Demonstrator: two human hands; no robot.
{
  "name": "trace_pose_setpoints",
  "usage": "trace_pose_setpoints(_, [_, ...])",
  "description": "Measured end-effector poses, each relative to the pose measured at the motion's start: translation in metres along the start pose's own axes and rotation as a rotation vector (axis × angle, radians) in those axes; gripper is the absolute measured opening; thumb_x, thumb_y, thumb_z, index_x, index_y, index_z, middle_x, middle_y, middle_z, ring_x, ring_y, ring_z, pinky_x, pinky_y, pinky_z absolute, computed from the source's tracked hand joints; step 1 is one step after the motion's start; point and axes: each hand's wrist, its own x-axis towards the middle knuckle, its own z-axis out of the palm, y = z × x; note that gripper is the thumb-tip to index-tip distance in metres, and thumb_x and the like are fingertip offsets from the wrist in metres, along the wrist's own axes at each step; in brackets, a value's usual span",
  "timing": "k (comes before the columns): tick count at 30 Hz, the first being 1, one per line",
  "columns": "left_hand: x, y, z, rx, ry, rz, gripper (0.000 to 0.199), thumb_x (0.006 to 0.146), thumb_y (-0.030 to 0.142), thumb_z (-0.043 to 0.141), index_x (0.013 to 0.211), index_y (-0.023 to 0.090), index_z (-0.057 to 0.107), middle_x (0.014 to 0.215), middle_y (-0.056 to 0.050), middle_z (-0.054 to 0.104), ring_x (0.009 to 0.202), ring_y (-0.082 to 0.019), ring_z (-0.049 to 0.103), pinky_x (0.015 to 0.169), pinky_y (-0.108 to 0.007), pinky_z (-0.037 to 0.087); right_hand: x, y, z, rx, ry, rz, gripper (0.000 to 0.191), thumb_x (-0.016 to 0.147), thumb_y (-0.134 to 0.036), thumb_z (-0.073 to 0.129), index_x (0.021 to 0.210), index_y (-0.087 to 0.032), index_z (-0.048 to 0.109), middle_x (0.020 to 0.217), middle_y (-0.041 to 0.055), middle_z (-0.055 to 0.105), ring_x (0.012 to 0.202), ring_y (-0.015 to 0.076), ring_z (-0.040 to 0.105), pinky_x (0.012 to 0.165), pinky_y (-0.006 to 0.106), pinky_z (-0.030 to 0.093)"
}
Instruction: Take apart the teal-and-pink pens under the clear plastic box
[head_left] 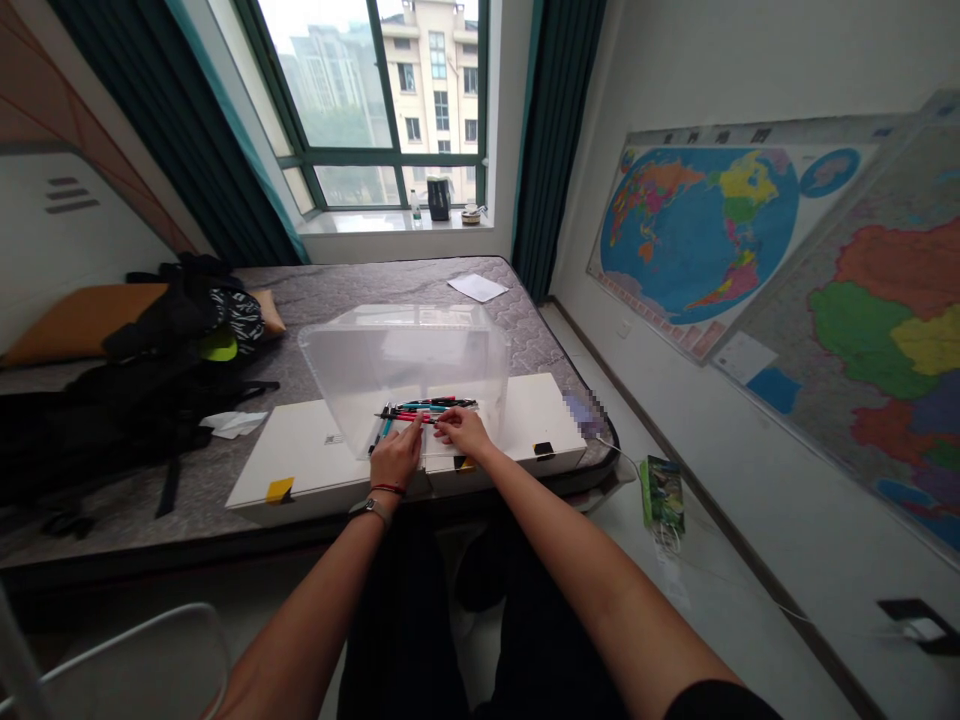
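Several pens in red, teal and black lie in a loose pile at the open side of a clear plastic bin. The bin is tipped on its side on top of white boxes. My left hand is at the near edge of the pile, its fingers stretched forward and touching the pens. Beside it on the right, my right hand has thumb and fingers pinched at the near end of a red pen. The fingertips partly cover that end.
Two white boxes with yellow and black tabs sit along the mattress edge. Black bags and a tissue are at the left. A paper sheet lies behind the bin. A green packet and cables are on the floor, right.
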Motion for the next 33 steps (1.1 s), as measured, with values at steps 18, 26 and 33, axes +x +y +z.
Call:
trace_pose_setpoints(18, [0.0000,0.0005,0.0002,0.007,-0.005,-0.015,0.048,0.101,0.030,0.035,0.147,0.024,0.048,0.101,-0.010,0.074,0.084,-0.023,0.064,0.074,-0.031,0.043,-0.0031,-0.0049,-0.0019,0.044,0.021,0.000,0.019,0.075,-0.024,0.081,0.082,-0.014,0.067,0.078,0.0043,0.073,0.072,0.0164,0.074,0.058,0.022,0.058])
trace_pose_setpoints(26, [-0.0001,0.0007,0.0003,0.016,0.006,-0.005,0.050,0.101,0.030,0.035,0.149,0.023,0.045,0.098,-0.009,0.074,0.083,-0.022,0.062,0.074,-0.031,0.043,-0.0033,-0.0061,-0.0024,0.024,0.008,-0.002,0.017,0.075,-0.023,0.080,0.082,-0.014,0.067,0.078,0.0043,0.072,0.071,0.0153,0.073,0.057,0.021,0.058])
trace_pose_setpoints(33, [0.0001,-0.0007,0.0014,0.014,-0.003,-0.012,0.050,0.100,0.029,0.036,0.149,0.020,0.046,0.095,-0.010,0.074,0.083,-0.021,0.062,0.075,-0.030,0.044,-0.0014,-0.0031,-0.0019,0.025,0.040,-0.028,0.020,0.079,-0.031,0.077,0.085,-0.016,0.066,0.078,0.0036,0.072,0.070,0.0147,0.071,0.053,0.020,0.057])
